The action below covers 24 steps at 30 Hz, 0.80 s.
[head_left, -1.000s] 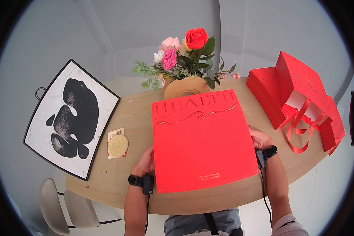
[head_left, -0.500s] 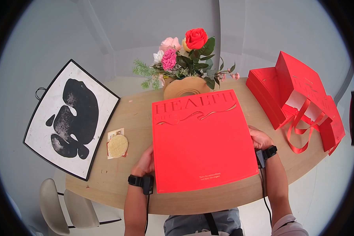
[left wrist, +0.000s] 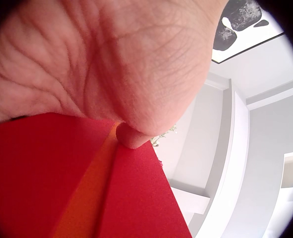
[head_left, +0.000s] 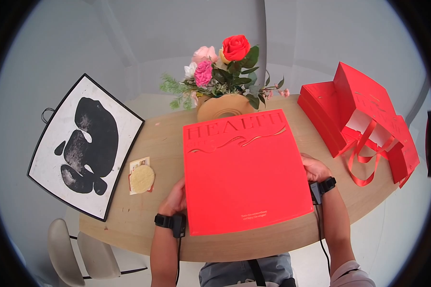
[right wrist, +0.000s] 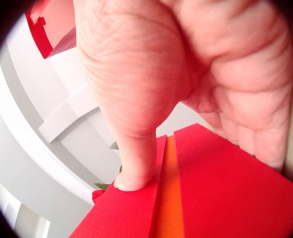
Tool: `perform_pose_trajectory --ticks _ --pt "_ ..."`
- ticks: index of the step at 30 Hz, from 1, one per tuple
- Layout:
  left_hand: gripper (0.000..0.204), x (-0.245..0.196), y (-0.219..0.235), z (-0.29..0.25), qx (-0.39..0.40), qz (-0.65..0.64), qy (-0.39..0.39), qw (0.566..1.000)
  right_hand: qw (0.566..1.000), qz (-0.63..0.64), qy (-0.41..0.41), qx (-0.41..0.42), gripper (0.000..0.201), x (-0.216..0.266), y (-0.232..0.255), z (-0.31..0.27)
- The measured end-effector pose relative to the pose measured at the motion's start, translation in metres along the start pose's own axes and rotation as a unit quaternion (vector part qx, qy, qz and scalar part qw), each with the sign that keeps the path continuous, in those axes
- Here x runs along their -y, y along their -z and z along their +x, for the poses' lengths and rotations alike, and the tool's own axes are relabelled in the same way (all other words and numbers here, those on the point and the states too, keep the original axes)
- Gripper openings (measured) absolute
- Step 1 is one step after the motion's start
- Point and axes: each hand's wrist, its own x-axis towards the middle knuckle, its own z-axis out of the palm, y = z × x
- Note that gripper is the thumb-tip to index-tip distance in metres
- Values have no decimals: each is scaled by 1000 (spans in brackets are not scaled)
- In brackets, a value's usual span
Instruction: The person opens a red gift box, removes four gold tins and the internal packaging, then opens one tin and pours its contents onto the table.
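The left hand (head_left: 176,197) and right hand (head_left: 316,168) hold a red box (head_left: 246,182) between them, one at each side. The left thumb presses at the orange seam below the lid, its fingers hidden, so their curl cannot be told. The right hand is spread wide, thumb on the lid's side, fingers reaching past the box's lower part. Left of the left hand, a pale yellow disc (head_left: 141,179) lies on the bench (head_left: 167,143). Beyond both hands stand flowers (head_left: 203,72); a red bag (head_left: 368,95) sits right of the right hand.
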Motion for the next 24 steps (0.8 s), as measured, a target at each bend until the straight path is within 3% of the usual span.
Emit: perform_pose_trajectory --ticks 24 --pt "54 1 -3 -1 7 -14 -20 1000 1000 -4 -2 6 53 -4 9 4"
